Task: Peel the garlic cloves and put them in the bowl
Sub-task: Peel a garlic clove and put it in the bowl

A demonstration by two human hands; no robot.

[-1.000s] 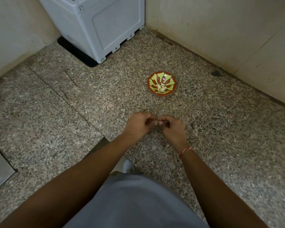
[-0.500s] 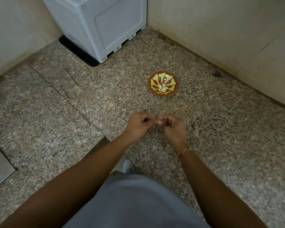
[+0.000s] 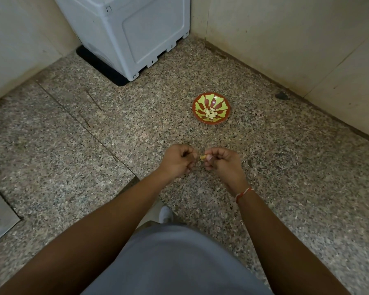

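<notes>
A small red bowl (image 3: pixel 211 96) with a yellow-green pattern stands on the speckled floor ahead of me. Several peeled garlic cloves (image 3: pixel 211 113) lie in its middle. Closer to me, my right hand (image 3: pixel 223 165) pinches a small pale garlic clove (image 3: pixel 202 157) between thumb and fingers. My left hand (image 3: pixel 178 159) is just left of it, fingers curled, its fingertips close to the clove; what it holds is hidden. Both hands hover above the floor, well short of the bowl.
A grey plastic appliance (image 3: pixel 136 28) stands in the far corner on a dark mat. Beige walls (image 3: pixel 296 39) run along the right and the left. A metal plate (image 3: pixel 0 218) lies at the left edge. My knee in grey cloth (image 3: pixel 175 262) fills the bottom.
My hands have drawn slightly apart, and the clove now shows between them at my right fingertips. The bowl has not moved.
</notes>
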